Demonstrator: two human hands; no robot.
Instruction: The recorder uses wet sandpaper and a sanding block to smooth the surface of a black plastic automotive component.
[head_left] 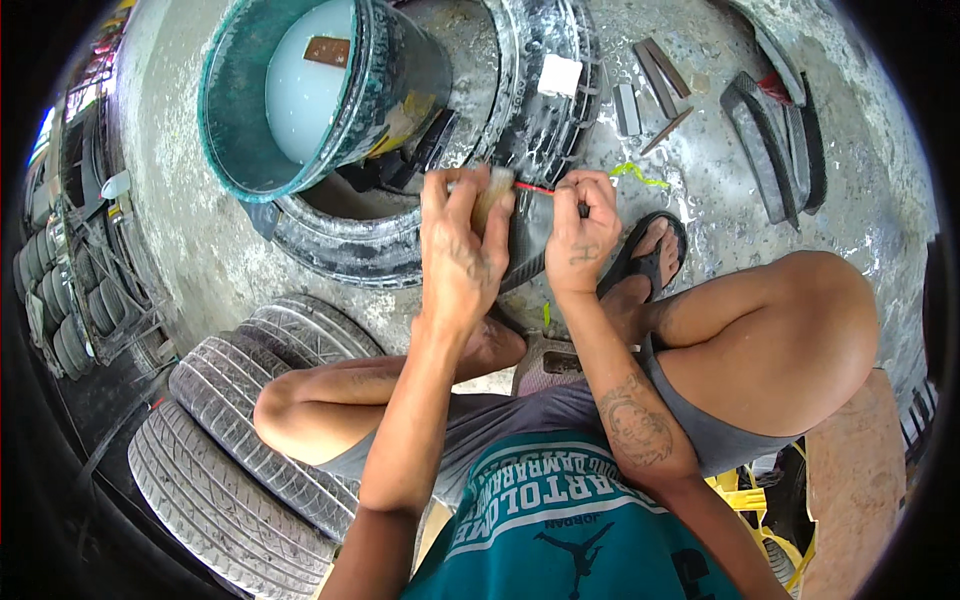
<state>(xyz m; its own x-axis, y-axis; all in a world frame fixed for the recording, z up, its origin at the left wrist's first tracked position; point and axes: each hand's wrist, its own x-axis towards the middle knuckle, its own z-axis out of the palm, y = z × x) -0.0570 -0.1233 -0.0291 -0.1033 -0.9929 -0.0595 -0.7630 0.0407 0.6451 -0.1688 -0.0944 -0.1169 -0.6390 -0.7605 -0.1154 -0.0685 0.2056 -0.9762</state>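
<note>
My left hand (462, 240) is closed around a small tan, pale-topped block (489, 200), whose exact kind I cannot make out. My right hand (583, 235) is closed on a thin red tool (532, 187) with a dark end showing below the fingers. The tool's red shaft points left and reaches the block's edge or lies just in front of it. Both hands are above the near side of a dusty tire (345, 250) lying flat on the floor.
A green bucket (215, 150) of cloudy water, with a brown block (327, 51) in it, stands at the tire. A white square piece (560, 75) rests on the tire. Dark strips (655, 80) and curved rubber pieces (765, 140) lie rightward. Stacked tires (225, 480) are beside my left leg.
</note>
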